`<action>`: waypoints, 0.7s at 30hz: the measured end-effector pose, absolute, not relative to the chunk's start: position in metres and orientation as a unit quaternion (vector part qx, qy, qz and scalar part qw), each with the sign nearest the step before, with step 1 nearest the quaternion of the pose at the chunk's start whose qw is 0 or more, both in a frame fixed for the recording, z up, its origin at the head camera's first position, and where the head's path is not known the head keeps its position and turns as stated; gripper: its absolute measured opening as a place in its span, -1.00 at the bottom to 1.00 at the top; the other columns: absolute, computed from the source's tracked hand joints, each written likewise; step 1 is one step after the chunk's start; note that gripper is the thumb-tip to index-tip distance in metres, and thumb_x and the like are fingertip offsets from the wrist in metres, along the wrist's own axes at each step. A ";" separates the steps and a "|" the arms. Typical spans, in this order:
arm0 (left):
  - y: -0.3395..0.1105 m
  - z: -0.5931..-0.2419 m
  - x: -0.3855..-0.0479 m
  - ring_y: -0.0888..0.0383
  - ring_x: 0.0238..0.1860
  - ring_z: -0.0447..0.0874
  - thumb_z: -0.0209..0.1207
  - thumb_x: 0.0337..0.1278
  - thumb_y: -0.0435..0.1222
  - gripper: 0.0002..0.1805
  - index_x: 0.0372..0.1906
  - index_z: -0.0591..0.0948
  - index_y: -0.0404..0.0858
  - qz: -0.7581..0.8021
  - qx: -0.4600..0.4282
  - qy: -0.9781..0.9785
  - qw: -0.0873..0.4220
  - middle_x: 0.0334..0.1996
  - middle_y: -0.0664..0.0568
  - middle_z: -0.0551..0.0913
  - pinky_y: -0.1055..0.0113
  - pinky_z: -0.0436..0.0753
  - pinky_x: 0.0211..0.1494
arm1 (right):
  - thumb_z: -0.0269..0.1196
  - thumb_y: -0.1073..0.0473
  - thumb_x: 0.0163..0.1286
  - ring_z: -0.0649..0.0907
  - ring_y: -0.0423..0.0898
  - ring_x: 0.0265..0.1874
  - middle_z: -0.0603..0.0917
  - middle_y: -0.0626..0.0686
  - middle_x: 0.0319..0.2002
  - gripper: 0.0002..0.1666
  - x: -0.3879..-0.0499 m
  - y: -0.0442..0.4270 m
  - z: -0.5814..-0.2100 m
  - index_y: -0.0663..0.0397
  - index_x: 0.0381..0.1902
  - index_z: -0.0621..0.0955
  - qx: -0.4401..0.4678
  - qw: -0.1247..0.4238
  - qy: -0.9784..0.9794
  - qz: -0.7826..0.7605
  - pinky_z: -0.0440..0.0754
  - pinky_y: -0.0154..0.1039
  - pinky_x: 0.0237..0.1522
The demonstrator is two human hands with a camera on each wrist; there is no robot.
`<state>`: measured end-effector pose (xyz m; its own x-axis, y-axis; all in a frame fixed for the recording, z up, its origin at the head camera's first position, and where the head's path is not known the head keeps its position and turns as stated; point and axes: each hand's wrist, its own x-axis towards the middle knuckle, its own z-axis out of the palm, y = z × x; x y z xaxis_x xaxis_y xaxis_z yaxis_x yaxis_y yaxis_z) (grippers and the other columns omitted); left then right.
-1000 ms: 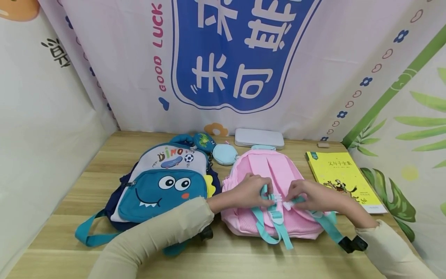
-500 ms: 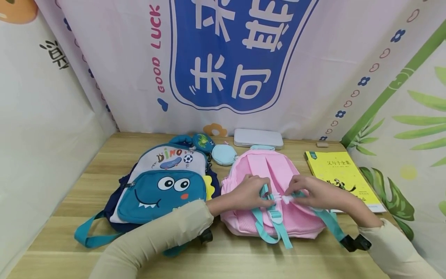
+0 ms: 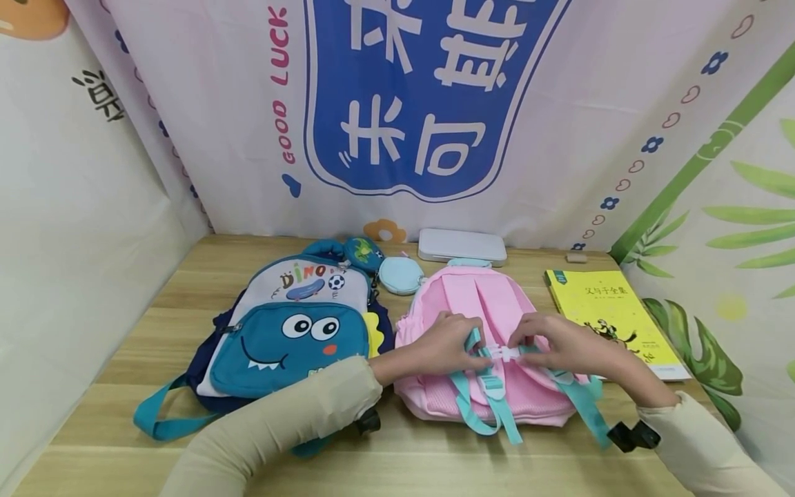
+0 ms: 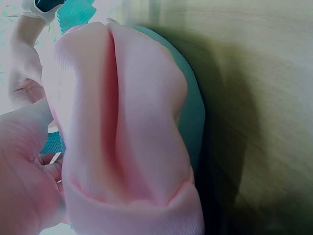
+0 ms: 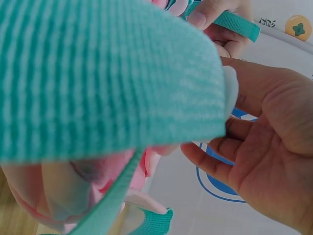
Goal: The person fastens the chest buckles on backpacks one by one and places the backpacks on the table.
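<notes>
A pink backpack (image 3: 491,297) lies on the table with its shoulder-strap side up. Over its middle, the two halves of a white plastic buckle (image 3: 506,353) meet; whether they are latched I cannot tell. My left hand (image 3: 442,345) pinches the turquoise webbing strap at the left half. From the other side, my right hand (image 3: 559,345) pinches the strap at the right half, with fingertips bent down. In the left wrist view the pink fabric of the backpack (image 4: 132,117) hides much of the buckle. Wide turquoise webbing (image 5: 112,83) covers much of the right wrist view.
To the left lies a blue dinosaur backpack (image 3: 288,345), partly under my left forearm. A light blue round pouch (image 3: 400,275) and a white case (image 3: 462,245) sit behind. At right is a yellow book (image 3: 611,317). Printed cloth (image 3: 236,172) hangs behind the table.
The right hand has moved slightly left, bringing its buckle half against the left one; a gap showed between them earlier. My left hand stays nearly still.
</notes>
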<state>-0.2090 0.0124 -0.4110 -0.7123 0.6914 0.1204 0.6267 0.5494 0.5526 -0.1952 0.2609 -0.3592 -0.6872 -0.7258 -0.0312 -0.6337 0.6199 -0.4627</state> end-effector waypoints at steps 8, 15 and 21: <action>0.014 -0.413 -0.211 0.38 -0.36 0.44 0.43 0.14 -0.02 -0.70 -0.26 0.60 -0.08 0.283 0.382 0.878 0.051 -0.54 0.31 0.52 0.22 0.40 0.17 | 0.44 0.16 0.31 0.63 -0.25 -0.17 0.71 -0.17 -0.17 -0.82 -0.197 0.261 -0.362 -0.07 -0.12 0.74 -0.374 0.110 0.895 -0.217 0.69 -0.19 -0.08; 0.015 -0.412 -0.210 0.37 -0.32 0.43 0.44 0.14 -0.03 -0.73 -0.24 0.65 -0.08 0.277 0.392 0.876 0.043 -0.50 0.27 0.56 0.21 0.39 0.19 | 0.43 0.20 0.30 0.61 -0.29 -0.18 0.71 -0.19 -0.17 -0.81 -0.197 0.261 -0.365 -0.08 -0.12 0.75 -0.365 0.118 0.899 -0.212 0.68 -0.23 -0.08; 0.014 -0.410 -0.210 0.35 -0.30 0.41 0.44 0.14 -0.04 -0.75 -0.24 0.66 -0.08 0.275 0.397 0.874 0.039 -0.48 0.26 0.54 0.21 0.37 0.19 | 0.44 0.21 0.29 0.62 -0.28 -0.19 0.72 -0.19 -0.17 -0.80 -0.196 0.260 -0.363 -0.08 -0.12 0.75 -0.366 0.114 0.900 -0.207 0.69 -0.22 -0.08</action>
